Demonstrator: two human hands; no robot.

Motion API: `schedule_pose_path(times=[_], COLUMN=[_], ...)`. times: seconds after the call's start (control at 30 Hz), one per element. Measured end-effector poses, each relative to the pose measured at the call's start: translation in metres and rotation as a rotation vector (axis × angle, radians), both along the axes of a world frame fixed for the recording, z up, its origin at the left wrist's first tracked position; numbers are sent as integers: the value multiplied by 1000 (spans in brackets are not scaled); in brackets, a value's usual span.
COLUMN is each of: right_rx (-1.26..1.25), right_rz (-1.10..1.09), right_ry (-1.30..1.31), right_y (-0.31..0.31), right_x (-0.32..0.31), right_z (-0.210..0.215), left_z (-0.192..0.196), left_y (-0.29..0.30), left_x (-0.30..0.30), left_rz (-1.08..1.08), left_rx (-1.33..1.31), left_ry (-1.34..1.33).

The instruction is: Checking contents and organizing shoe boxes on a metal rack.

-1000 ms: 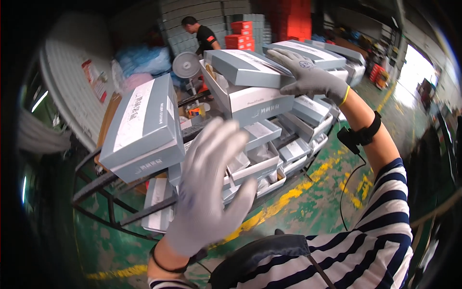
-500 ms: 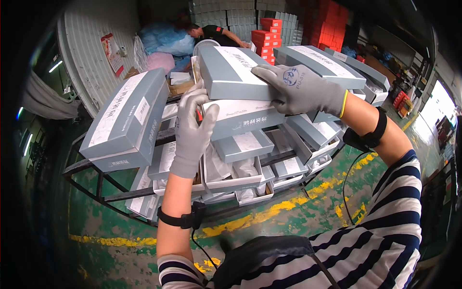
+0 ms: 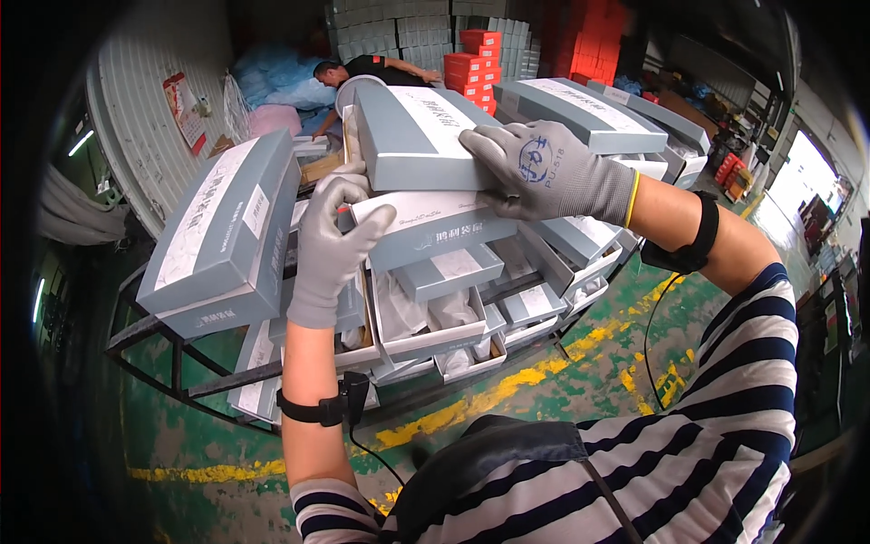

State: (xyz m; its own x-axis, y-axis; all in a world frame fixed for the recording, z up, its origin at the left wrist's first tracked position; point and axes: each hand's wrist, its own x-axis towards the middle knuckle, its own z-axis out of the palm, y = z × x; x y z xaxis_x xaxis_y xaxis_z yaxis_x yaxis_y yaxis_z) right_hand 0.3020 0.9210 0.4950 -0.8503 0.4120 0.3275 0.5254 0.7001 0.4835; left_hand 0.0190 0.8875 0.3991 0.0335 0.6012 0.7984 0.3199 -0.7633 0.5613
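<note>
Both my hands wear grey gloves and work at one long grey-blue box. Its lid (image 3: 412, 136), with a white patterned band, sits raised and tilted over the box base (image 3: 439, 238), whose pale upper strip shows beneath it. My right hand (image 3: 548, 172) grips the lid's right side, fingers on top and thumb lower down by the base. At the near left corner my left hand (image 3: 333, 240) is curled, thumb in front; its fingertips are partly hidden. Something small and red shows beside that hand. What lies inside this box is hidden.
A closed box (image 3: 213, 236) lies at left on a black metal rack (image 3: 172, 340). Below are open boxes with white-wrapped contents (image 3: 426, 308); more boxes (image 3: 589, 113) lie at right. Behind, a person (image 3: 372, 68) leans over near stacked red boxes (image 3: 471, 68).
The whole scene has shifted slightly left in view. Both my hands keep about the same hold on the box and lid. The person behind now reaches an arm downward.
</note>
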Motion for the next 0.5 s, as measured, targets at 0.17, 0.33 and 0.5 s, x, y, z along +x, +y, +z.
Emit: schedule_pose_path(times=[0.17, 0.33, 0.5], right_rx=[357, 412, 360], right_rz=[64, 72, 233], right_ry=[227, 400, 400], right_y=[21, 71, 93], right_x=[-9, -53, -63], right_z=[52, 108, 114], left_z=[5, 2, 2], left_y=[0, -3, 0], left_x=[8, 3, 11], left_rz=[5, 23, 42], left_rx=[8, 60, 87], left_ry=[81, 86, 112])
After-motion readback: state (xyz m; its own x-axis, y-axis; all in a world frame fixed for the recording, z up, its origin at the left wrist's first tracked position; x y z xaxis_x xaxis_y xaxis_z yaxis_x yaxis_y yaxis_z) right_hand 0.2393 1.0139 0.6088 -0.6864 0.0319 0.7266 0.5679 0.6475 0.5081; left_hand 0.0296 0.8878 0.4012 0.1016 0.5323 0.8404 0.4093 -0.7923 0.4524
